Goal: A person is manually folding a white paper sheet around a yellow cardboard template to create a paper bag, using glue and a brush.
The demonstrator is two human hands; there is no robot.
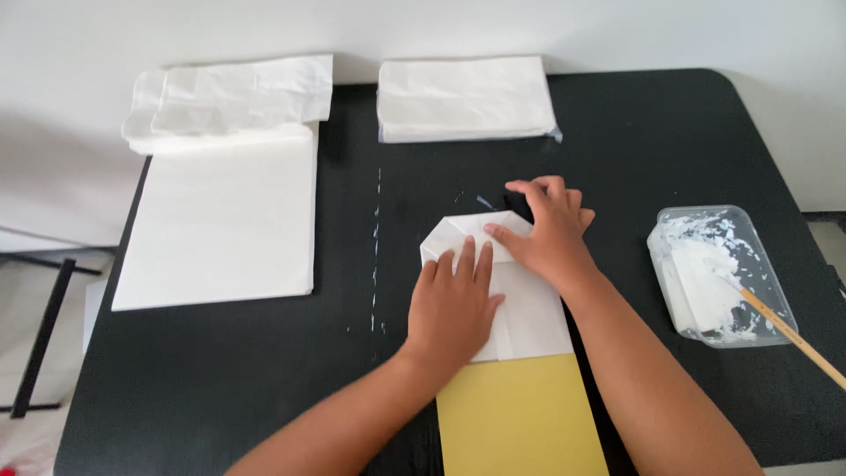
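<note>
A white folded paper piece with angled top corners lies on the black table, its lower end over a yellow card sheet. My left hand presses flat on the paper's left half, fingers together and pointing away from me. My right hand rests on the paper's upper right corner, fingers spread over the folded edge and reaching onto the table beyond it. Neither hand grips anything.
A large stack of white sheets lies at the left, crumpled folded papers behind it. Another white stack sits at the back centre. A clear plastic tub of white paste with a wooden stick stands at the right. White smears streak the table.
</note>
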